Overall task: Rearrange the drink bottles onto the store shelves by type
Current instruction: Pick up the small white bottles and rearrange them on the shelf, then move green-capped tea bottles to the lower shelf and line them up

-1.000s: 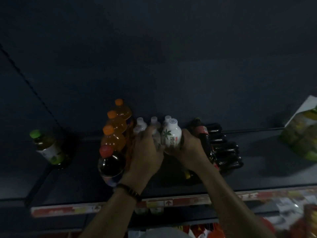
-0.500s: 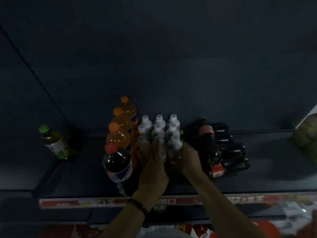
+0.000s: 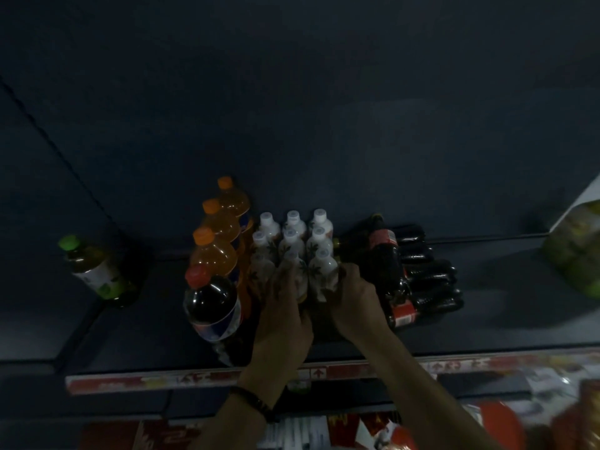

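Several small white bottles (image 3: 293,241) with palm-tree labels stand in a tight block on the dark shelf (image 3: 487,306). My left hand (image 3: 282,306) wraps round the front middle white bottle. My right hand (image 3: 354,300) grips the front right white bottle (image 3: 321,267). To the left is a row of three orange-capped orange drink bottles (image 3: 216,248), with a red-capped dark cola bottle (image 3: 211,303) in front. To the right, dark cola bottles (image 3: 425,277) lie stacked on their sides, one upright (image 3: 383,251) beside them.
A green-capped tea bottle (image 3: 94,271) stands alone at the left. A pack of yellow-green bottles (image 3: 578,251) sits at the far right. The shelf's red price strip (image 3: 156,381) runs along the front edge, with colourful packages on the level below.
A second ago both hands held one white bottle raised above the block. It now stands in the front row, and both hands have dropped to the front bottles.
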Available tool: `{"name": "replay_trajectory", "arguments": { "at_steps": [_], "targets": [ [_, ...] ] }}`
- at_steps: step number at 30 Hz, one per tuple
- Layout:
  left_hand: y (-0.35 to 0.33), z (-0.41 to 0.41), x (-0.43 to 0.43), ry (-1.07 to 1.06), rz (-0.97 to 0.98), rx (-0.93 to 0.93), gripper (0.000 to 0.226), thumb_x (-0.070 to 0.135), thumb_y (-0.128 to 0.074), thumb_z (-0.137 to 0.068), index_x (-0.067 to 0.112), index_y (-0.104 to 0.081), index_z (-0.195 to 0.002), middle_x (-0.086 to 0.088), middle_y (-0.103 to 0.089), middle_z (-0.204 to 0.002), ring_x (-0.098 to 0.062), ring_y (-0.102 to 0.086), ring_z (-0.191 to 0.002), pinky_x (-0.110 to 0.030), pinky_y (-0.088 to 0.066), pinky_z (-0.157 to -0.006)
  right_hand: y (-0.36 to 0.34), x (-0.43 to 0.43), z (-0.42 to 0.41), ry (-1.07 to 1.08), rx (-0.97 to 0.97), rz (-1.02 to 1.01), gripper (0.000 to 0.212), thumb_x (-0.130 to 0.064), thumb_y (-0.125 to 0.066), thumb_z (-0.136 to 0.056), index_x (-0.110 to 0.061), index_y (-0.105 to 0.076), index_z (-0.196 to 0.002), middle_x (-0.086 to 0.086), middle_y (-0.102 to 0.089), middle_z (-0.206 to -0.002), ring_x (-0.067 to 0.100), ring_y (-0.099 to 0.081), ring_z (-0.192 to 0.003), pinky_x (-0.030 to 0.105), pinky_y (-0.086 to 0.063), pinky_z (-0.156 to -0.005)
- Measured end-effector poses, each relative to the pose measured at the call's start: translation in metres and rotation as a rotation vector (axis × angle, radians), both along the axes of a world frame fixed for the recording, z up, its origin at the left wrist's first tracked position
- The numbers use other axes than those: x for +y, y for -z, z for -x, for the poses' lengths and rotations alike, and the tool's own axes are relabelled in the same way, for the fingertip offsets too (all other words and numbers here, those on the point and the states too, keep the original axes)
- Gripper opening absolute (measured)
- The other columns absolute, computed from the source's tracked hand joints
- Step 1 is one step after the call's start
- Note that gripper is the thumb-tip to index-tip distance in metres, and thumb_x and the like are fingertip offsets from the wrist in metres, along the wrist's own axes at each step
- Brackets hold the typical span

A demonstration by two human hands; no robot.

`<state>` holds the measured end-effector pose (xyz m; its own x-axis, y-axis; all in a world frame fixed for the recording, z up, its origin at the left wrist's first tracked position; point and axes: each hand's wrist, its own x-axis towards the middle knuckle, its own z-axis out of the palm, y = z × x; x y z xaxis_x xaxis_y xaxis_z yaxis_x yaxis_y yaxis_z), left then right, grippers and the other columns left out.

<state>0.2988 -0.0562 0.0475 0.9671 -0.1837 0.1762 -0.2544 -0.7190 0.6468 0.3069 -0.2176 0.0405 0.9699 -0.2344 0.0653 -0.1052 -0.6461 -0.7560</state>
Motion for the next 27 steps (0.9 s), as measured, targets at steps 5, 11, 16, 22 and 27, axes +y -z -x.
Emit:
{"name": "replay_trajectory", "arguments": {
  "at_steps": [5, 11, 16, 22, 27],
  "targets": [
    [-0.009, 0.023, 0.016, 0.124, -0.039, 0.14, 0.034, 0.022, -0.066, -0.098, 0.037, -0.06, -0.128, 0.017, -0.061, -0.129, -0.007, -0.058, -0.123, -0.03, -0.052, -0.106, -0.021, -0.013, 0.043, -0.088, -0.019, 0.103, 0.013, -0.009, -0.066, -0.097, -0.013, -0.073, -0.106, 0.003, -0.076, -0.093, 0.024, -0.073, -0.08, 0.036, -0.061, -0.066],
    [0.001, 0.047, 0.002, 0.452, -0.136, 0.327, 0.007, 0.038, -0.061, -0.103, 0.036, -0.066, -0.108, 0.016, -0.069, -0.106, -0.004, -0.065, -0.094, -0.033, -0.058, -0.086, 0.0, -0.022, 0.132, 0.125, 0.123, 0.062, 0.02, -0.031, -0.061, -0.095, -0.025, -0.073, -0.11, -0.004, -0.076, -0.09, 0.019, -0.073, -0.08, 0.042, -0.06, -0.072],
    [0.037, 0.082, -0.027, 0.734, -0.24, 0.402, 0.01, 0.039, -0.063, -0.099, 0.032, -0.068, -0.105, 0.014, -0.073, -0.102, -0.002, -0.066, -0.092, -0.033, -0.059, -0.085, 0.044, -0.04, 0.222, 0.279, 0.36, 0.095, 0.017, -0.017, -0.068, -0.096, -0.025, -0.076, -0.109, -0.009, -0.075, -0.096, 0.009, -0.065, -0.079, 0.027, -0.051, -0.071],
    [0.076, 0.115, -0.062, 0.816, -0.376, 0.491, 0.011, 0.041, -0.065, -0.1, 0.035, -0.067, -0.109, 0.018, -0.068, -0.105, 0.002, -0.063, -0.091, -0.015, -0.048, -0.067, 0.085, -0.076, 0.266, 0.386, 0.521, 0.006, 0.023, -0.038, -0.065, -0.104, -0.021, -0.073, -0.118, -0.005, -0.074, -0.105, 0.008, -0.067, -0.087, 0.022, -0.054, -0.075],
    [0.116, 0.129, -0.117, 0.758, -0.488, 0.55, 0.02, 0.042, -0.067, -0.099, 0.034, -0.063, -0.117, 0.011, -0.061, -0.119, -0.008, -0.062, -0.105, -0.023, -0.055, -0.085, 0.124, -0.137, 0.273, 0.361, 0.549, -0.068, 0.024, -0.033, -0.062, -0.107, -0.019, -0.073, -0.123, -0.005, -0.071, -0.101, 0.0, -0.061, -0.076, 0.011, -0.041, -0.062]
  ]
}}
